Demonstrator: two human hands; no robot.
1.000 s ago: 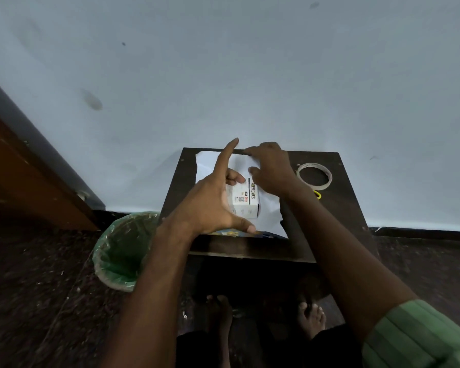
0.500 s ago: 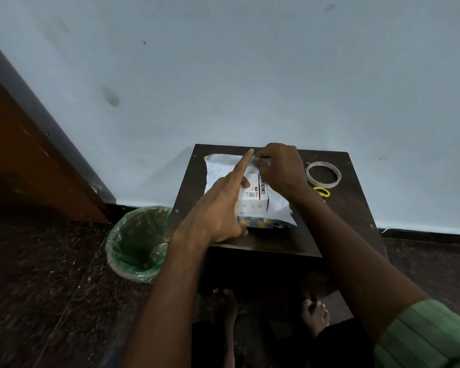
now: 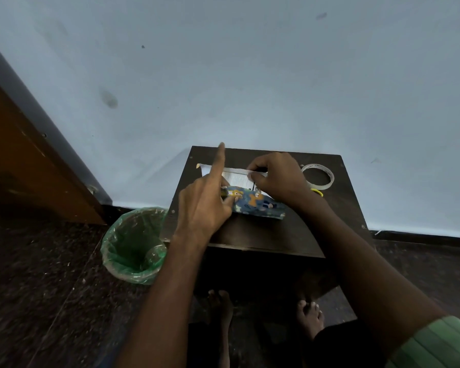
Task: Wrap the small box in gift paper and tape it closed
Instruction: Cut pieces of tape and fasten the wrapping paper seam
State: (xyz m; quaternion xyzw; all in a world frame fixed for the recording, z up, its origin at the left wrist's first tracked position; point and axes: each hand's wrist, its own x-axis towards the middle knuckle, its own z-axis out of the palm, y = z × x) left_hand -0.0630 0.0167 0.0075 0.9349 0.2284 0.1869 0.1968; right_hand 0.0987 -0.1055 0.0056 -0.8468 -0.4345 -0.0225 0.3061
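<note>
Blue-orange patterned gift paper (image 3: 258, 203) — white underside

Single view, head-worn wide-angle camera, facing forward and steeply down. Small dark table (image 3: 263, 235) sits near frame centre, close below the lens; wall (image 3: 250, 75) fills the upper half from 10 to 2 o'clock. Both forearms enter from 6 and 4 o'clock. Floor (image 3: 37, 288) and bare feet (image 3: 310, 317) at bottom edge. Edges curve with lens distortion.
</note>
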